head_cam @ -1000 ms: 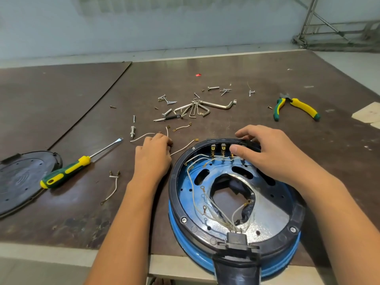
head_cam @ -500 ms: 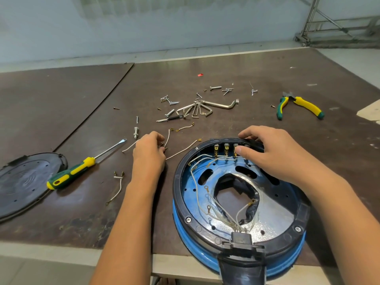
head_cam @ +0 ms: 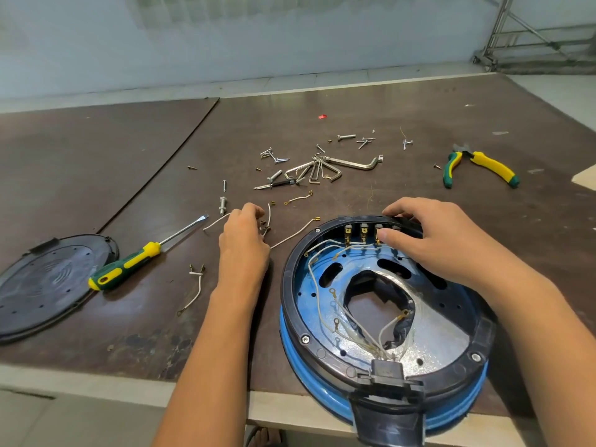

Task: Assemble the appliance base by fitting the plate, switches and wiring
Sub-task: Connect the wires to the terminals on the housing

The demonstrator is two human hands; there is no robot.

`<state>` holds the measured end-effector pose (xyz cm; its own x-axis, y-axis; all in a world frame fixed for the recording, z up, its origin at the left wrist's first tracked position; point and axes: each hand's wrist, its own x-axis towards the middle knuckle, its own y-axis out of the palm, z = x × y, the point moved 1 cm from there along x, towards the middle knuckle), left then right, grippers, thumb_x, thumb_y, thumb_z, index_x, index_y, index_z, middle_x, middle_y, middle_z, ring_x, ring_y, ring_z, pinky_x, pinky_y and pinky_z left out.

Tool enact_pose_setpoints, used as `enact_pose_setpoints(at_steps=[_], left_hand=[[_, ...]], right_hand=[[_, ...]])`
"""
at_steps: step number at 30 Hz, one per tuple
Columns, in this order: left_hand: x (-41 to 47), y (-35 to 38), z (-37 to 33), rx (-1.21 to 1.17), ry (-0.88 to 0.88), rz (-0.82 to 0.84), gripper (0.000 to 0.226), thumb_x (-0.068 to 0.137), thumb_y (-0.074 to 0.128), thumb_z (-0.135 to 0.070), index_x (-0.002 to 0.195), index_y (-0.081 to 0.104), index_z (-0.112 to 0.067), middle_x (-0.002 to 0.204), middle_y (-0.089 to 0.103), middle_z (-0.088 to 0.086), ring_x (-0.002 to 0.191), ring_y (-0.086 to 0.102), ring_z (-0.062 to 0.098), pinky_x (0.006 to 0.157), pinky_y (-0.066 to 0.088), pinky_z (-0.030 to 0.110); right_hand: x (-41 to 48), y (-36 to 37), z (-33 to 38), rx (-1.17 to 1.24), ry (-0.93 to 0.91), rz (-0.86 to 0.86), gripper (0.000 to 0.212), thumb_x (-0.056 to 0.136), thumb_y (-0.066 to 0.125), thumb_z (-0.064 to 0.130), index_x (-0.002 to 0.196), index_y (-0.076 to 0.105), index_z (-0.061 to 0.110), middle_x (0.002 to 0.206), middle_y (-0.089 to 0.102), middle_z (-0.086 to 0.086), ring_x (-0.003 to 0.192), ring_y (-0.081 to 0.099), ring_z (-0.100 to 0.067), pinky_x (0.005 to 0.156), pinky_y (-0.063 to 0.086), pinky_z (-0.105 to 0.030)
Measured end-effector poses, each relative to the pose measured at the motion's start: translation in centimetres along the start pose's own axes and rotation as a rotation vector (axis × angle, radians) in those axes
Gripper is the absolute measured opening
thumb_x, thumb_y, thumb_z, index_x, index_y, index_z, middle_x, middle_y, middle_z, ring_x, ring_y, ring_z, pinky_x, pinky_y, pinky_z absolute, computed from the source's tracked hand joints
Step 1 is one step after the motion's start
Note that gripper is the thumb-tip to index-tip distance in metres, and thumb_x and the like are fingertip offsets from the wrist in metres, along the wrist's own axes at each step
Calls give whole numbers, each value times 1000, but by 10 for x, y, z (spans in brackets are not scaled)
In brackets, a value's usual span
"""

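The round blue and black appliance base (head_cam: 292,285) lies open side up at the table's near edge. A row of switches (head_cam: 354,232) with brass terminals sits under its far rim, and thin white wires (head_cam: 317,285) with ring lugs loop inside. My right hand (head_cam: 432,243) grips that far rim, thumb pressed against the rightmost visible switch. My left hand (head_cam: 242,246) rests on the table just left of the base, fingertips pinched on a short white wire (head_cam: 268,210). A longer loose wire (head_cam: 292,235) lies between this hand and the base. The black round plate (head_cam: 42,285) lies far left.
A green and yellow screwdriver (head_cam: 129,264) lies between the plate and my left hand. Another short wire (head_cam: 193,290) lies near it. Hex keys (head_cam: 325,169), screws and bolts (head_cam: 346,137) are scattered behind the hands. Pliers (head_cam: 480,167) lie at the back right.
My left hand has crept slightly left over the loose wires and its fingertips have closed on one. My right hand has stayed on the base's far rim.
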<state>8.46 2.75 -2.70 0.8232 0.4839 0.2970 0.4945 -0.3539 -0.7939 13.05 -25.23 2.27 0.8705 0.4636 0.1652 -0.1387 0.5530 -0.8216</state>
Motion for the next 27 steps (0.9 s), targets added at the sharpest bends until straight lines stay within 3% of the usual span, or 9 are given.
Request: enact_pose_setpoints(at_steps=[5, 10, 15, 17, 21, 27], left_hand=[[-2, -13, -12, -225, -30, -65, 40, 86, 59, 8, 115, 62, -18, 108, 61, 3, 94, 63, 20, 89, 53, 41], [-7, -40, -29, -549, -117, 50, 36, 88, 65, 5, 111, 67, -22, 105, 68, 2, 83, 64, 13, 72, 56, 29], [-26, -57, -65, -876, -71, 277, 40, 85, 67, 9, 106, 71, -25, 95, 72, -3, 80, 66, 9, 70, 57, 23], [-32, -58, -79, -894, -19, 345, 40, 84, 67, 10, 107, 71, -23, 97, 72, 1, 79, 65, 10, 69, 56, 23], [-38, -59, -92, -908, 8, 436, 38, 85, 65, 13, 110, 69, -17, 99, 70, 7, 78, 63, 11, 68, 55, 24], [-37, -56, -93, -811, -4, 394, 37, 83, 68, 12, 107, 69, -16, 100, 70, 10, 78, 64, 15, 68, 54, 29]], right_hand=[[-1, 0, 1, 2, 6, -8, 33, 91, 67, 43, 120, 64, 27, 102, 60, 11, 93, 55, -8, 69, 36, -12], [-1, -1, 2, 5, 9, -18, 39, 92, 66, 43, 126, 62, 26, 109, 62, 6, 99, 56, -11, 80, 40, -24], [0, -5, 4, 59, -22, -142, 33, 95, 63, 33, 126, 64, 22, 97, 67, 11, 90, 61, -1, 68, 37, -7], [1, -7, 4, 88, -25, -170, 29, 97, 63, 29, 125, 66, 22, 94, 67, 14, 89, 61, 5, 69, 40, -6], [2, -11, 2, 276, -20, -278, 22, 92, 70, 20, 115, 72, 23, 92, 73, 10, 89, 68, -4, 76, 52, -15], [-4, -19, 1, 504, -83, -242, 27, 85, 78, 8, 108, 74, 22, 82, 75, 6, 79, 70, -7, 72, 52, -17]])
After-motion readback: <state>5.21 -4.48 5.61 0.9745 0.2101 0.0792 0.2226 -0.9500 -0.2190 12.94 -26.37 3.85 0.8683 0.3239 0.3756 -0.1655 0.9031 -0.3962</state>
